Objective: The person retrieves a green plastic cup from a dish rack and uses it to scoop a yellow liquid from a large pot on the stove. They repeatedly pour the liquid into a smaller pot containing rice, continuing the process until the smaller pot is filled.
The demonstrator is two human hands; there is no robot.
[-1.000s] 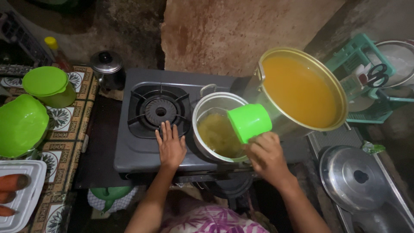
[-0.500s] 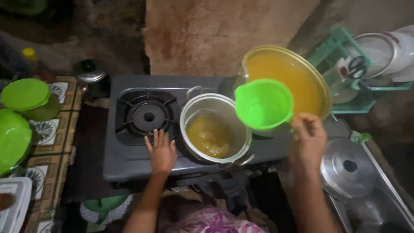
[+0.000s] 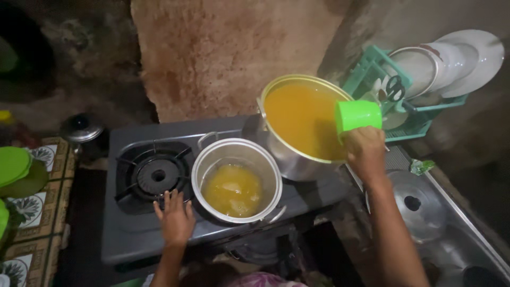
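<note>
Swung rightward since before, the right hand (image 3: 365, 151) grips a bright green plastic cup (image 3: 357, 115) over the large metal pot of orange broth (image 3: 300, 123); the left hand (image 3: 175, 218) lies flat and open on the grey gas stove (image 3: 127, 236).

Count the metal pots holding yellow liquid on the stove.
2. The small steel pot sits at the grey stove's middle; the large steel pot stands right of it, under the right hand holding a green cup.
</note>
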